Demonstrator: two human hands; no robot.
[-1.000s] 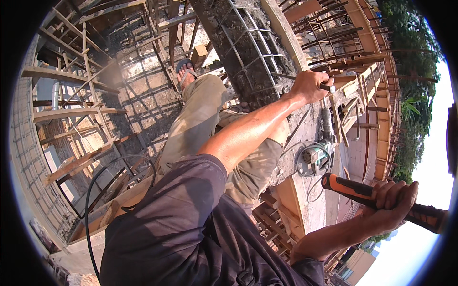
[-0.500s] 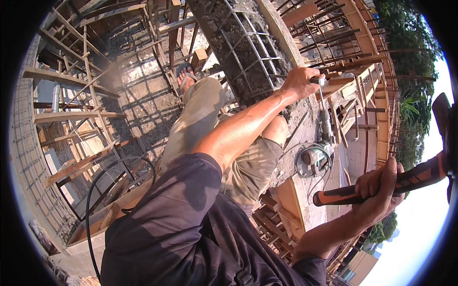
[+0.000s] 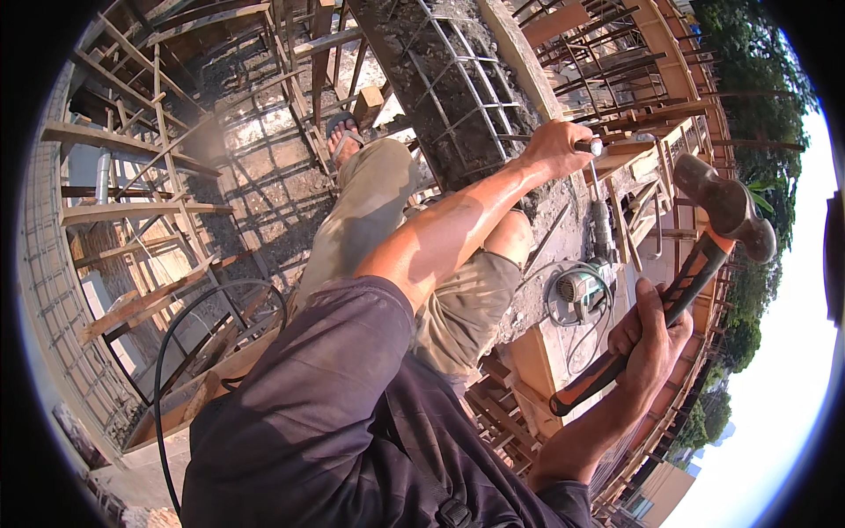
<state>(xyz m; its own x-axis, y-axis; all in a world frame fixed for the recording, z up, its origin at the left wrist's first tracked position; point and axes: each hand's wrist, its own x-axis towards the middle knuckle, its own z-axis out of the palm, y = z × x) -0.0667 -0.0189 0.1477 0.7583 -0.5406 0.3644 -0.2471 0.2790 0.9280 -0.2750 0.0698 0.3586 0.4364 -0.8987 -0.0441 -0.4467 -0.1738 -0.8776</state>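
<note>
Head view: concrete beam (image 3: 458, 97), scaffolding around; left hand (image 3: 556, 148) grips chisel (image 3: 591, 148), right hand (image 3: 650, 339) hammer (image 3: 695, 255).

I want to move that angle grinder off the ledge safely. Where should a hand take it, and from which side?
Probably by the grey motor body of the angle grinder, from above. It lies flat on the concrete ledge with its top clear, and its cord loops around it, so lift straight up. The disc end is hard to make out; stay clear of it.
</note>
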